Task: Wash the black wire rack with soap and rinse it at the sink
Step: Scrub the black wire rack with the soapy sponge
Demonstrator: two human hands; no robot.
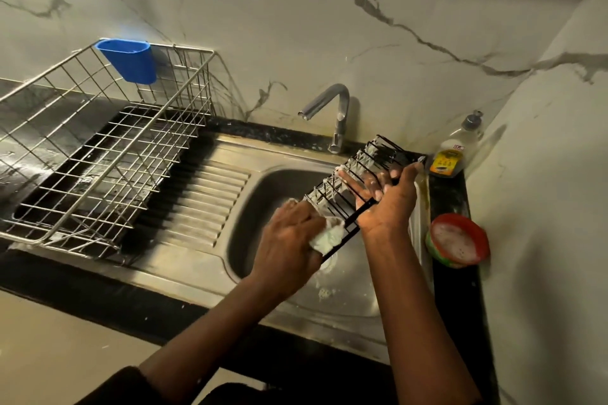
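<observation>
1. The black wire rack (363, 174) is held in the air over the basin of the sink (263, 194). It is tilted, low end toward you and high end up by the base of the faucet (329, 115). Grey-white suds cling to its cross wires.
2. Your right grip (388, 197) holds the rack by its right side rail. The thumb lies along the rail and the soapy fingers reach in behind the wires, so the rack is pinched between them.
3. Your left grip (289, 240) is curled round a white-green sponge (329, 235) and presses it against the rack's low end.
4. Foam flecks lie on the basin floor below the rack.
5. On the black table (450, 194) right of the sink, a red-rimmed bowl (457, 240) of foamy soap sits nearest you. A dish soap bottle (454, 151) stands behind it in the wall corner.
6. Left of the basin is the ribbed drainboard (210, 194). A steel wire basket (98, 148) rests on its far left, with a blue cup (128, 64) hooked on the basket's back rim.
</observation>
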